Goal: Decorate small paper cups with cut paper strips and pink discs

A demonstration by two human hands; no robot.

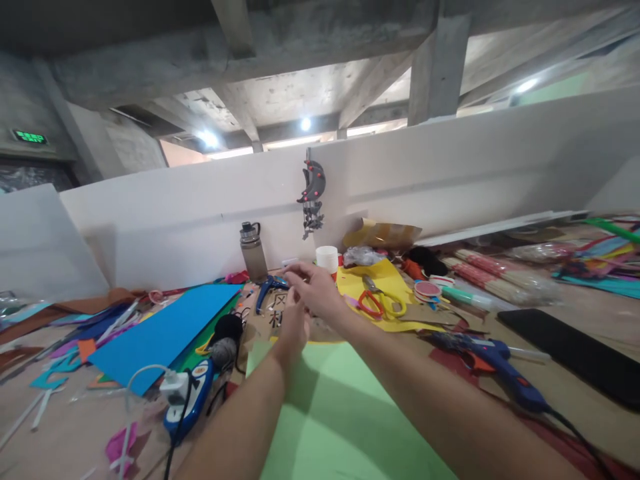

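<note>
My two hands meet above the far edge of a light green paper sheet [350, 407]. My right hand [320, 291] reaches across with its fingers bent and drawn together at the tips. Just below it, my left hand [296, 321] is closed, its fingertips partly covered by the right hand. Anything held between them is too small or hidden to make out. Behind the hands lies brown cardboard [276, 313] with dark printed characters. A curved blue-handled tool [270, 288] rests just left of the fingertips. White paper cups [327, 259] stand just beyond my right hand.
To the right are red and yellow scissors [383, 303] on yellow paper, a blue glue gun [493, 363] and a black slab [575, 353]. On the left lie blue card [173, 333], yarn balls [225, 340] and a power strip [190, 407]. A bottle [254, 253] stands behind.
</note>
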